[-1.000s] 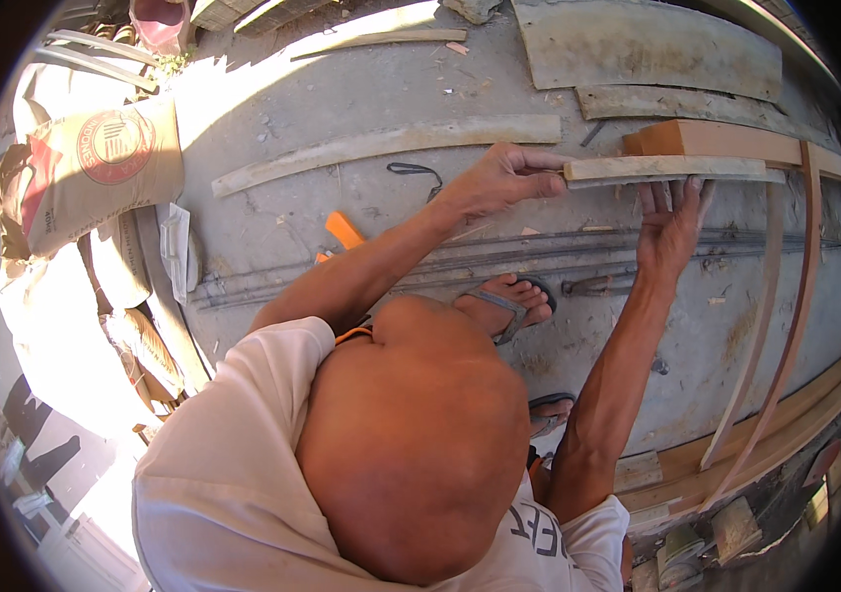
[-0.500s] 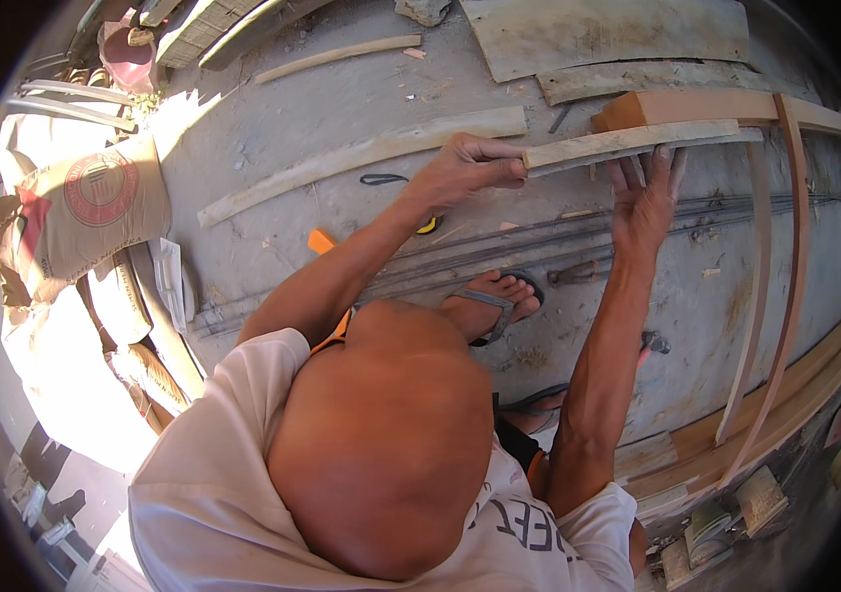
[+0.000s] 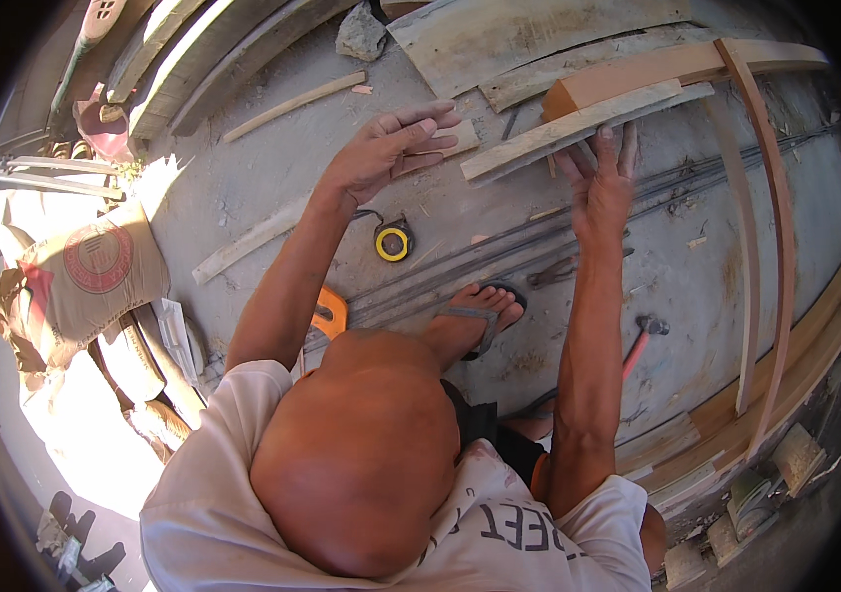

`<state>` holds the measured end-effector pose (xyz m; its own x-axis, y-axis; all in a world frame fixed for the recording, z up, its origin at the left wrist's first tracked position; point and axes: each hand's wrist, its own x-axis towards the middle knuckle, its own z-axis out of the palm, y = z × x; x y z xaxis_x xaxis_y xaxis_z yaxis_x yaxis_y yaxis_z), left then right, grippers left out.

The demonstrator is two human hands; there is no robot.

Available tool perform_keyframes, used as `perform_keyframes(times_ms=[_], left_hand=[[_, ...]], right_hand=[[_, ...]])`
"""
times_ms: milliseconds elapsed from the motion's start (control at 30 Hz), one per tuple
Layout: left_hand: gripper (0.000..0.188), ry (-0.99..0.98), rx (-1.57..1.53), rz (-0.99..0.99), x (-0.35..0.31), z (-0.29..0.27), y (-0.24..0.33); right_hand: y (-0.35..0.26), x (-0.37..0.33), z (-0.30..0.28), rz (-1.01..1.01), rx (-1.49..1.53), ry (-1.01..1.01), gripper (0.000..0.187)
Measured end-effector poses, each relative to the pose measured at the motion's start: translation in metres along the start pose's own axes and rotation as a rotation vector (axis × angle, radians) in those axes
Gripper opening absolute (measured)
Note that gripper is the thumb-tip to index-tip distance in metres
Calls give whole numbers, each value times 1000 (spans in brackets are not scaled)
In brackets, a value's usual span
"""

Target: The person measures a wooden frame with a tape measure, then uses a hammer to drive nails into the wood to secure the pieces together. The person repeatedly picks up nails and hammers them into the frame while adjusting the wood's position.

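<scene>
My right hand [image 3: 602,185] is raised at the near side of a pale wooden strip [image 3: 571,130]. Its fingers grip the strip's lower edge, some of them hidden behind the wood. The strip lies slantwise alongside a thick orange-brown timber [image 3: 628,85]. Away from the strip's left end, my left hand [image 3: 389,153] hovers with fingers spread and nothing in them. Past those fingers, another pale board [image 3: 253,241] rests on the ground, partly covered by my arm. A yellow-and-black tape measure [image 3: 394,241] sits below my left hand.
An orange saw handle [image 3: 332,314] pokes out beside my left forearm. Long dark metal rods [image 3: 420,273] cross the ground, with pliers [image 3: 553,271] by my foot. A hammer [image 3: 649,329] lies right of my right forearm. Upright timbers [image 3: 766,187] stand at right; brown paper sacks [image 3: 95,259] at left.
My left hand has let go of the strip's left end and moved left, its fingers opening. My right hand stays on the strip. The view has shifted, bringing the tape measure into sight.
</scene>
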<state>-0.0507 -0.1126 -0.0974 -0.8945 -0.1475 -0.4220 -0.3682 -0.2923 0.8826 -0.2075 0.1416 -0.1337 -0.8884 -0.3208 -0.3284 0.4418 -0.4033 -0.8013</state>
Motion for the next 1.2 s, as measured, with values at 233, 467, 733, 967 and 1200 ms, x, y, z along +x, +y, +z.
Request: perform_keyframes(times_ms=[233, 467, 733, 967, 1200], left_hand=[[122, 59, 1128, 438, 48, 85, 65], [132, 23, 1605, 379, 108, 163, 75], [120, 77, 1581, 360, 130, 194, 71], [110, 68, 1640, 516, 146, 169, 54], [112, 79, 1675, 441, 151, 160, 57]], right_hand=[[-6, 0, -5, -34, 65, 23, 101], [4, 13, -8, 42, 136, 98, 99], [-7, 10, -27, 82, 48, 10, 91], [-11, 15, -81, -189, -985, 27, 80], [-235, -125, -306, 56, -1775, -63, 36]])
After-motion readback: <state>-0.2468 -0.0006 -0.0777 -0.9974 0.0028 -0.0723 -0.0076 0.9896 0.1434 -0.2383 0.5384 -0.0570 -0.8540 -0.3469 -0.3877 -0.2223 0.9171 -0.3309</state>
